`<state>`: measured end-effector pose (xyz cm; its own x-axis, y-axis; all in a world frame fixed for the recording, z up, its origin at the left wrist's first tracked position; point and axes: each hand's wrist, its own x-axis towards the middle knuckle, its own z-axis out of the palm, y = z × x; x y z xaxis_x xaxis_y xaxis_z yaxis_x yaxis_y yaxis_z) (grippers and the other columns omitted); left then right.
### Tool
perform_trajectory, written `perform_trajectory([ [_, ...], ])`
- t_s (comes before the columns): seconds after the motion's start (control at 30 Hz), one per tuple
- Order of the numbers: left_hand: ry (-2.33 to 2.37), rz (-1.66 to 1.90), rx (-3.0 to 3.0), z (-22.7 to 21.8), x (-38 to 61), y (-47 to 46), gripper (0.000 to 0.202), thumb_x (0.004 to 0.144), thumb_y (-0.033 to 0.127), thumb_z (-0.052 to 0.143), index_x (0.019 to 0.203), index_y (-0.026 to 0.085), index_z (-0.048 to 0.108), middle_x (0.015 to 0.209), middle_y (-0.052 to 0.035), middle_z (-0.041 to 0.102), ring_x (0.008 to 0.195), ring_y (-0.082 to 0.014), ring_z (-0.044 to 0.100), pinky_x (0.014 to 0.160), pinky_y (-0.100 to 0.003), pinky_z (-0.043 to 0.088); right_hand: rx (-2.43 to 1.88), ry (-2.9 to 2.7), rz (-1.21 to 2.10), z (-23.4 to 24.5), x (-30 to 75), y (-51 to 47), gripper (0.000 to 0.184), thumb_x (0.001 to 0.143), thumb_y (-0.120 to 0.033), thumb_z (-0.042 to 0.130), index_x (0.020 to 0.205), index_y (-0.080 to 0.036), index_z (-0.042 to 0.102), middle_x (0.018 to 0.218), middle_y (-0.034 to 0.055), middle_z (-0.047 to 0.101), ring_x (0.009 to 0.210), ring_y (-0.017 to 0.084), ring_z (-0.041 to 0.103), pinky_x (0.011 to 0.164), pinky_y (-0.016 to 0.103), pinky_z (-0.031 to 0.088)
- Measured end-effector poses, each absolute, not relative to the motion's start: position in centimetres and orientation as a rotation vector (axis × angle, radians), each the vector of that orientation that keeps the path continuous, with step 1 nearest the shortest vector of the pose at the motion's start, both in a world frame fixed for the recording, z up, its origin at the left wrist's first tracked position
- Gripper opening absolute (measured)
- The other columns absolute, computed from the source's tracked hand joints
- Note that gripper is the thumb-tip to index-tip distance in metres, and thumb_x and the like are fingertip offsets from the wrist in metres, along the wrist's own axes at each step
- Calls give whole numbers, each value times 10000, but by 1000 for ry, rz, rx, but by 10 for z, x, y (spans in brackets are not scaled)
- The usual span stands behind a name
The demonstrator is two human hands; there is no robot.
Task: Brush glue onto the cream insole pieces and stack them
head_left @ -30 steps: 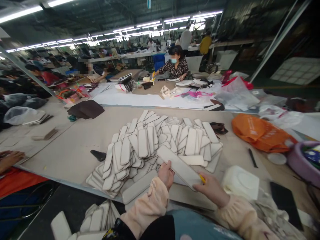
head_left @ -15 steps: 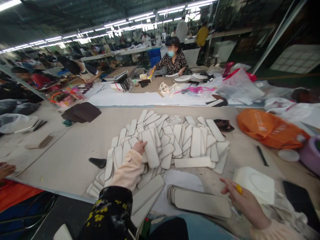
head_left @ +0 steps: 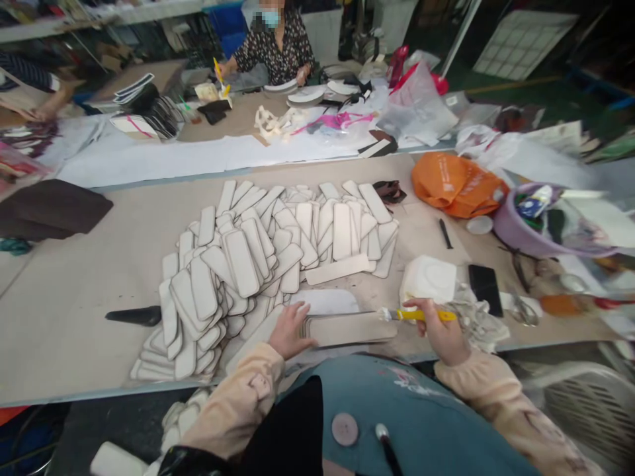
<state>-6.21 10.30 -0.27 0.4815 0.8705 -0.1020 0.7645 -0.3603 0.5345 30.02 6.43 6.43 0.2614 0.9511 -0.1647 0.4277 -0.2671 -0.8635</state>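
My right hand [head_left: 439, 330] is closed around a yellow-handled brush [head_left: 417, 315]. Its whitish tip lies at the right end of a neat stack of long, pale, round-cornered panels [head_left: 347, 328], over or against the top one. At the stack's left end, my left hand [head_left: 292, 332] grips it, fingers on the far side and thumb on the near side. White paper [head_left: 327, 301] shows behind the stack. A large loose heap of similar pale panels [head_left: 243, 261] spreads beyond my left hand.
Right of the heap stand a white plastic container [head_left: 429, 279], a phone [head_left: 485, 289], a purple basin [head_left: 520, 235] and an orange bag [head_left: 454, 185]. A black pointed tool [head_left: 133, 316] lies at left. Across the table a co-worker [head_left: 278, 46] in a mask holds a yellow-handled tool.
My left hand has left the loose heap and come down to the stack's left end. My right hand has moved in with the brush to the stack's right end. The view has tilted down and turned right.
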Motion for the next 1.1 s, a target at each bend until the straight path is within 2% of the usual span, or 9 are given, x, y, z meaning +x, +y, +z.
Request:
perform_trajectory([
  [0.07, 1369, 178, 2184, -14, -45, 78, 998, 515, 568, 794, 1354, 176, 422, 1383, -182, 424, 1239, -359, 410, 1025, -542, 354, -1739, -1085, 1213, 55, 287, 59, 542, 893, -606, 323, 913, -175, 652, 477, -13, 522, 454, 160, 562, 507, 307, 528],
  [0.13, 1394, 139, 2156, -20, -38, 68, 1017, 497, 540, 812, 1363, 194, 409, 1401, -175, 409, 1241, -365, 405, 1033, -549, 336, -1628, -931, 1490, 45, 270, 57, 484, 853, -614, 413, 924, -194, 642, 542, 1, 583, 524, 177, 611, 575, 339, 560],
  [0.2, 1395, 139, 2139, -22, -37, 67, 960, 524, 517, 807, 1351, 214, 426, 1406, -162, 413, 1240, -361, 407, 1042, -540, 324, -1555, -884, 1675, 35, 253, 57, 421, 812, -588, 504, 940, -212, 641, 580, 2, 613, 566, 184, 632, 614, 351, 570],
  [0.33, 1379, 171, 2102, -21, -40, 71, 841, 587, 482, 782, 1314, 196, 472, 1347, -156, 475, 1213, -345, 430, 1039, -506, 337, -1535, -913, 1798, 19, 223, 58, 359, 755, -517, 612, 929, -206, 653, 570, -11, 613, 545, 173, 631, 600, 331, 567],
  [0.57, 1357, 257, 2023, -23, -41, 73, 776, 558, 429, 808, 1248, 201, 536, 1273, -146, 528, 1164, -333, 468, 1018, -499, 361, -1527, -934, 1806, 1, 186, 61, 302, 743, -455, 635, 898, -199, 669, 578, -19, 631, 557, 154, 641, 603, 291, 567],
  [0.73, 1359, 232, 2081, -29, -42, 73, 753, 581, 448, 792, 1246, 194, 547, 1269, -140, 540, 1156, -327, 479, 1022, -490, 366, -1579, -924, 1748, -5, 179, 60, 267, 753, -427, 616, 879, -198, 669, 586, -17, 629, 548, 151, 635, 580, 288, 556],
  [0.9, 1392, 193, 2109, -29, -43, 72, 724, 620, 465, 764, 1253, 183, 555, 1281, -138, 551, 1156, -327, 486, 1018, -477, 385, -1696, -911, 1644, -3, 197, 56, 224, 770, -403, 587, 852, -209, 663, 609, 5, 645, 540, 162, 630, 570, 315, 558],
  [1.1, 1408, 157, 2114, -26, -43, 73, 662, 668, 449, 725, 1250, 180, 562, 1283, -134, 559, 1159, -322, 501, 1015, -467, 401, -1854, -977, 1371, 4, 250, 46, 253, 797, -449, 541, 827, -224, 653, 634, 25, 655, 587, 186, 639, 606, 360, 565],
])
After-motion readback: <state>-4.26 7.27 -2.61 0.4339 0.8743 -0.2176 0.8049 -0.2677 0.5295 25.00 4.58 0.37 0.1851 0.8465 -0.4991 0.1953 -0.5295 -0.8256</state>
